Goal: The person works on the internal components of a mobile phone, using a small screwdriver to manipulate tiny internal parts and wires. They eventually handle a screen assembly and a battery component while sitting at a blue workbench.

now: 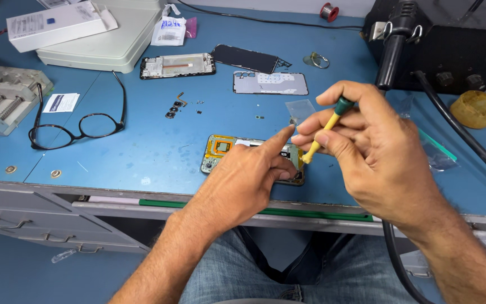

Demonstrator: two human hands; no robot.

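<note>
I see right hand (367, 146) closed around yellow screwdriver (323, 130), tip down toward opened phone (243, 153) near front edge of worktop (142, 152). Left hand (243, 183) holds nothing, index finger out, steadying something tiny at tip, probably screw; cannot tell.

Hands: two, a left hand (243, 180) and a right hand (367, 149)
Screwdrivers: one, yellow with a green cap (326, 128)
Opened phones: one, under the hands (226, 151)
Phone frames lying apart: one (177, 66)
Dark screen panels: one (245, 58)
Grey back covers: one (270, 83)
Eyeglasses: one pair, black (80, 126)
White boxes: one (57, 23)
Solder spools: one (328, 11)
Round yellow tubs: one (477, 108)
Small clear bags: two, one near the fingertips (300, 107), one by the right wrist (437, 152)
</note>
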